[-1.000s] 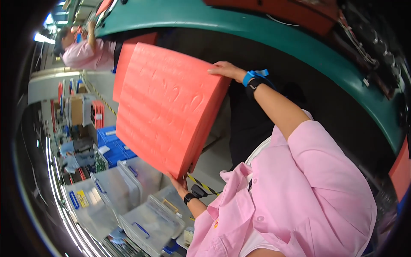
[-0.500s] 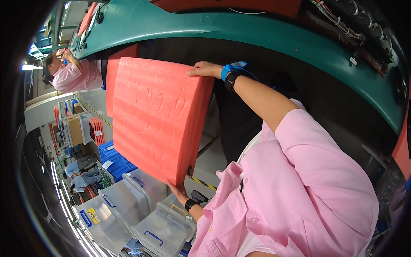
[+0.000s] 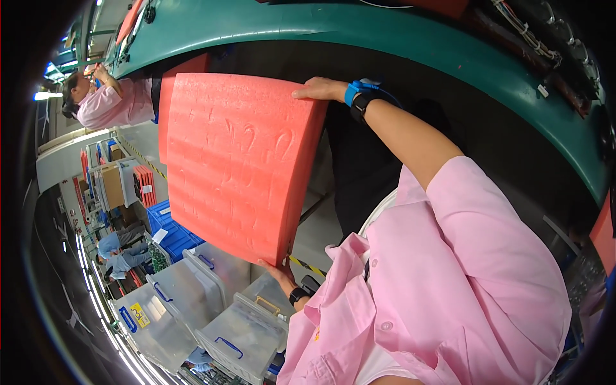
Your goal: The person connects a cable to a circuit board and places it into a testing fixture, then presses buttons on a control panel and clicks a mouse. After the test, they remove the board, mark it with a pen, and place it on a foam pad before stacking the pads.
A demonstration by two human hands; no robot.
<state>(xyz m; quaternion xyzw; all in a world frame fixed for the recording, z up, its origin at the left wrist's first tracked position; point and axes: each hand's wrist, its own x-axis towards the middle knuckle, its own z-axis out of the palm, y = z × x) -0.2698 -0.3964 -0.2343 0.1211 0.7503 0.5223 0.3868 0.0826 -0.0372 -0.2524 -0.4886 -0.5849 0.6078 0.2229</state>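
Observation:
A large, thick red foam slab [image 3: 231,160] with shallow dents across its face is held up in front of me, tilted. My right hand [image 3: 324,89], with a blue strap and a black band at the wrist, grips its upper right corner. The thumb and fingers close over that edge. At the bottom corner my left hand [image 3: 280,274], black-banded, supports the slab from beneath, its fingers partly hidden behind the foam. Another red foam piece [image 3: 164,115] shows behind the slab's left side.
A green-topped bench [image 3: 256,29] curves across the top, with bundled wires [image 3: 523,29] at its right. Clear plastic bins [image 3: 240,340] and blue crates [image 3: 172,232] stand at lower left. A co-worker in pink [image 3: 122,102] is at the far left.
The foam slab has turned slightly, and the layer lines on its side show less. Both hands have shifted to the right with it, the right hand also a little upward.

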